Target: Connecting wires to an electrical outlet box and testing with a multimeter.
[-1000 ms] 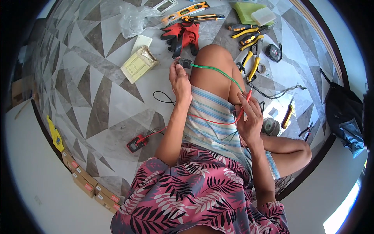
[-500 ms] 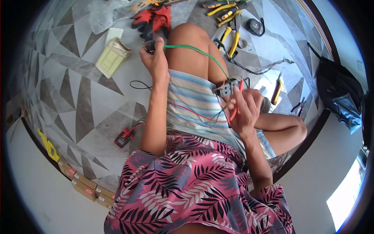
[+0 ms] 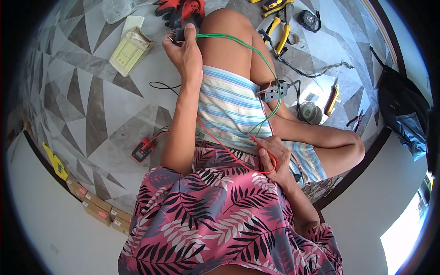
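Observation:
My left hand [image 3: 185, 57] is closed around a small black block [image 3: 178, 35] that looks like a wiring device; its far side is hidden by my fingers. A green wire [image 3: 233, 39] runs from the block in a loop over my leg, down to my lap. Held low by my right hand [image 3: 277, 158] is a red test probe [image 3: 261, 144], its tip pointing up-left close to the green wire's end; whether they touch I cannot tell. The probe's red lead crosses my lap. A grey socket outlet [image 3: 273, 92] with pink wires rests by my legs. A red-and-black multimeter [image 3: 144, 149] lies left on the floor.
Red-and-black gloves [image 3: 183, 13] and an opened pale package [image 3: 130, 51] lie ahead on the left. Yellow-handled pliers [image 3: 283, 40], a tape measure [image 3: 309, 21] and a twisted dark cable [image 3: 311, 73] are ahead right. A black bag [image 3: 401, 101] leans at the right wall.
My right hand has come down and toward me with the red probe, away from the outlet to the green wire's lower end. The left hand still holds the black block.

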`<state>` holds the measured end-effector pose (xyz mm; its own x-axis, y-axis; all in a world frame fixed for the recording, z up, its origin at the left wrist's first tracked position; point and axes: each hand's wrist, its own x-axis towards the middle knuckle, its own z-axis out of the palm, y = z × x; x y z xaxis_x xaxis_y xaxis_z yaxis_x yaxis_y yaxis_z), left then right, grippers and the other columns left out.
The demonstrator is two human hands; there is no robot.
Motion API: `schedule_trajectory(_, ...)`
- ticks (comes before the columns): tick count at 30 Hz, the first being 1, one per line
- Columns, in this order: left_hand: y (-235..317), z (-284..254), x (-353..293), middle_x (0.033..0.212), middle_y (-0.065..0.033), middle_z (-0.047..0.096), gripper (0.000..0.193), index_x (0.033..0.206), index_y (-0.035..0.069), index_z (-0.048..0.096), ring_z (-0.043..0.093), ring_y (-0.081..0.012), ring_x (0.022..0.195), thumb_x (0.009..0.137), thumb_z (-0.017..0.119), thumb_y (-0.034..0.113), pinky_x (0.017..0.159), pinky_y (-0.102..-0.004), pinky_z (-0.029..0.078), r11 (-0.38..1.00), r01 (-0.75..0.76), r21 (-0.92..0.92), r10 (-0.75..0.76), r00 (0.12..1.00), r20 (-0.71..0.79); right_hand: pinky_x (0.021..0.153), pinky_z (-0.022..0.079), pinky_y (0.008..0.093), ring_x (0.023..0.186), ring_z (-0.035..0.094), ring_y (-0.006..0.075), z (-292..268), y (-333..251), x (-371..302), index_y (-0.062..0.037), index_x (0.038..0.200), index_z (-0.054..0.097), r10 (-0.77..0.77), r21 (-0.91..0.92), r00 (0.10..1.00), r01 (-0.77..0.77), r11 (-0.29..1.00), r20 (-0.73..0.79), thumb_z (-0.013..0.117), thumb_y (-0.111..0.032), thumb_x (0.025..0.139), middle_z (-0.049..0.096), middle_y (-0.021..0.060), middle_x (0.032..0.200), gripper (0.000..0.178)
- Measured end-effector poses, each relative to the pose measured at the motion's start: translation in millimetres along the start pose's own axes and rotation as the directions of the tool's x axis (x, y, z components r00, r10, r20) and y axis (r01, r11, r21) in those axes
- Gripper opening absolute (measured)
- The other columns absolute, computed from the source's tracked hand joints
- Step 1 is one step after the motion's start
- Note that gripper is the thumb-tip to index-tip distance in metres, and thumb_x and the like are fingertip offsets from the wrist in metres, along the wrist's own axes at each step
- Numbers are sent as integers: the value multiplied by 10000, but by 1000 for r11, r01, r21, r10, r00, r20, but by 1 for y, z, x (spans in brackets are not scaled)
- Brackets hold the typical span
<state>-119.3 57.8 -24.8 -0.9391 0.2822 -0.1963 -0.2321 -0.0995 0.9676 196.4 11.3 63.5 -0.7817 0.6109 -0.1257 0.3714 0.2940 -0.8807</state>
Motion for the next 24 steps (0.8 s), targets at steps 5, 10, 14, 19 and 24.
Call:
schedule_trajectory(5,-1,2,-1,986,-47,521,481,1179,-47,413,498,-100,828,938,727,227,742,-241,452,998,-13,-54,13,1000,9,789,491,374,803,622,268,5,4,-5,20,1175,705,46,3,999,-46,999,-11,588,-123,962,683,128,835,283)
schedule_trajectory(10,-4,-15,7,996,-59,531,489,1205,-10,418,521,-122,848,938,731,253,731,-268,470,990,-106,97,111,993,-45,735,455,401,743,566,287,10,1,-3,10,1179,709,21,-20,1000,-21,1000,10,578,-64,943,629,135,795,280)
schedule_trajectory(14,-30,5,5,1030,-64,540,470,1223,17,432,525,-142,887,949,714,274,785,-305,488,988,-155,19,155,988,-22,719,438,380,747,545,219,4,-9,-8,30,1177,706,182,-65,983,-180,982,25,521,-178,1017,621,98,780,321)
schedule_trajectory(19,-12,4,0,997,-128,564,409,1160,-14,428,570,-208,852,931,692,199,789,-367,494,995,-101,28,102,994,-32,700,461,363,749,588,242,8,-4,-10,32,1187,695,131,-47,991,-130,990,11,504,-170,1029,635,142,823,320)
schedule_trajectory(24,-6,-3,1,979,-120,564,408,1155,-10,422,571,-210,835,930,695,194,780,-376,496,992,-84,99,90,994,-55,685,466,357,752,600,240,13,-2,-10,41,1183,688,149,-31,989,-149,988,10,500,-164,1031,636,150,837,317)
